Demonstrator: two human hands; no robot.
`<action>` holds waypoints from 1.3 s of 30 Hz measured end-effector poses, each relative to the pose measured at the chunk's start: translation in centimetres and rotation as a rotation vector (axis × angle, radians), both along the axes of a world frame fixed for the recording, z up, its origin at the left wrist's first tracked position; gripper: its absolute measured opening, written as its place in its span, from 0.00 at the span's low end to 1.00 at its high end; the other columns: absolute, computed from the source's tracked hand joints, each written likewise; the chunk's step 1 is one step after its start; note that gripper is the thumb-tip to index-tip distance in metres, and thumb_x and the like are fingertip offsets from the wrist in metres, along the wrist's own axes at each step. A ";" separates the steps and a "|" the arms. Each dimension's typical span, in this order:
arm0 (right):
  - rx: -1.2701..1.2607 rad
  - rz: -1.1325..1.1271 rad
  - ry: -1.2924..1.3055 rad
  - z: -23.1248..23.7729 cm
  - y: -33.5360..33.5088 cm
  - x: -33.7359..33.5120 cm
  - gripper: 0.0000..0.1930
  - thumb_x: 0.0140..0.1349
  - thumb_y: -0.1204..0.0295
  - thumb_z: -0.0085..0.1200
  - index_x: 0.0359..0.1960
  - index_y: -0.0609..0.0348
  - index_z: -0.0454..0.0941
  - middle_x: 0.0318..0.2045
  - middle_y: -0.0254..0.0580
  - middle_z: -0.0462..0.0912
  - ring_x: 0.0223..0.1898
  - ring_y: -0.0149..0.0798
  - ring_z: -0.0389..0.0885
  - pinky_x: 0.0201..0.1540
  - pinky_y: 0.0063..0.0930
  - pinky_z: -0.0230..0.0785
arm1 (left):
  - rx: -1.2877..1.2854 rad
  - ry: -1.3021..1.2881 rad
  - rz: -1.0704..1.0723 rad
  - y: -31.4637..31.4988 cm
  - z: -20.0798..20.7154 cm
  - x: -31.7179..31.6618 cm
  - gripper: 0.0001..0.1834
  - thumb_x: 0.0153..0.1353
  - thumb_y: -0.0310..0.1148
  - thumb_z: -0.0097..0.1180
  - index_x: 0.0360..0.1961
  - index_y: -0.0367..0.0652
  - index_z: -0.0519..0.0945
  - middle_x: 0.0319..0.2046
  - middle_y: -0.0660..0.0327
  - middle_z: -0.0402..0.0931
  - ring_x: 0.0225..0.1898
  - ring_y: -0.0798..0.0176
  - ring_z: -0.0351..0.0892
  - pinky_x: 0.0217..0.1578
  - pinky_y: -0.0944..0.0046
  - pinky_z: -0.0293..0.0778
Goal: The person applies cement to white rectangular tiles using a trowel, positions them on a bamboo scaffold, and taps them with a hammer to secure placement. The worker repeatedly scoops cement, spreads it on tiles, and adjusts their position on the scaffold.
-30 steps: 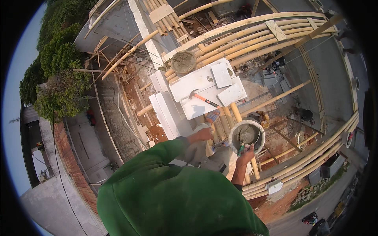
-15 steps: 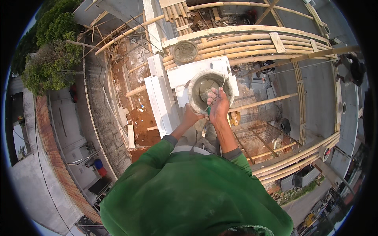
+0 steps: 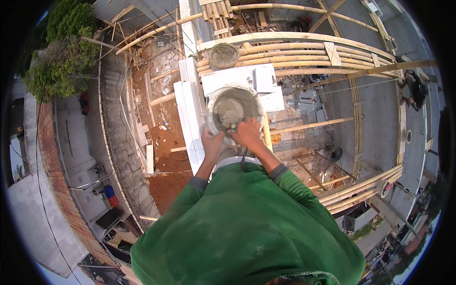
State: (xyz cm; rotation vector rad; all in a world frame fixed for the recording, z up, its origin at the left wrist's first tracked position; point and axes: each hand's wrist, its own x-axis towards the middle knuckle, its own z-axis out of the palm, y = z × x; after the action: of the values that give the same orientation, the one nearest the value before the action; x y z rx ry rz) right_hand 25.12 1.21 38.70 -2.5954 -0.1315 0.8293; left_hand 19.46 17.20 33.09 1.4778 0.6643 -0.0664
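A: Entry one, the main piece?
B: One round bucket (image 3: 251, 102), grey-crusted, in front of the waist of the green shirt (image 3: 247, 209); I see it over the near part of a white slab (image 3: 228, 80), but from my remote seat I cannot tell whether it rests or is held up

A: State of each grip?
B: Left hand (image 3: 212, 140): grasping the bucket at its near left rim. Right hand (image 3: 248, 132): fingers bent over the near rim; I cannot tell whether they clasp the rim or a handle

A: Progress?
B: Done: bucket brought within reach of both hands. Left: the wet grey mix (image 3: 230, 111) lies low inside, so I would enter it as not yet emptied, and the work as partway

A: Containers, in full?
B: Two. The bucket: mix at the bottom, upper wall smeared. A second tub (image 3: 212, 61), beyond the slab beside the bamboo poles (image 3: 294, 58): grey matter inside, too small for me to tell wet from dry

A: Alongside?
B: One row of white blocks (image 3: 186, 116), left of the bucket; smaller white pieces (image 3: 265, 80) at the slab's right end
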 end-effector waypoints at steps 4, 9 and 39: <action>0.025 0.132 0.057 -1.7 -0.9 0.7 0.25 0.60 0.56 0.62 0.48 0.66 0.87 0.44 0.62 0.84 0.49 0.56 0.80 0.50 0.52 0.71 | 0.080 -0.091 -0.034 -0.7 0.4 -2.3 0.16 0.54 0.20 0.63 0.45 0.35 0.76 0.39 0.58 0.82 0.38 0.67 0.81 0.41 0.63 0.78; 0.591 -0.428 0.816 -4.9 -6.1 1.5 0.16 0.62 0.62 0.57 0.39 0.65 0.85 0.34 0.61 0.87 0.36 0.60 0.86 0.41 0.51 0.77 | 0.027 -0.089 -0.116 -0.9 1.9 -3.7 0.19 0.54 0.19 0.61 0.49 0.34 0.77 0.40 0.59 0.82 0.40 0.67 0.81 0.44 0.64 0.78; -0.262 0.614 -0.524 -6.7 -7.2 -1.7 0.08 0.61 0.74 0.54 0.39 0.66 0.79 0.27 0.51 0.86 0.24 0.42 0.88 0.25 0.38 0.81 | 0.103 0.117 -0.441 -0.8 3.5 -2.0 0.34 0.54 0.20 0.61 0.66 0.38 0.77 0.45 0.58 0.87 0.39 0.69 0.84 0.41 0.67 0.79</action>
State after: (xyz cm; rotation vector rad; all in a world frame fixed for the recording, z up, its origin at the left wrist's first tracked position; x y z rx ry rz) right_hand 23.46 -6.01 32.05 -3.0027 -1.0741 0.3253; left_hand 17.45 16.43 36.59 1.7091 0.4287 -0.4669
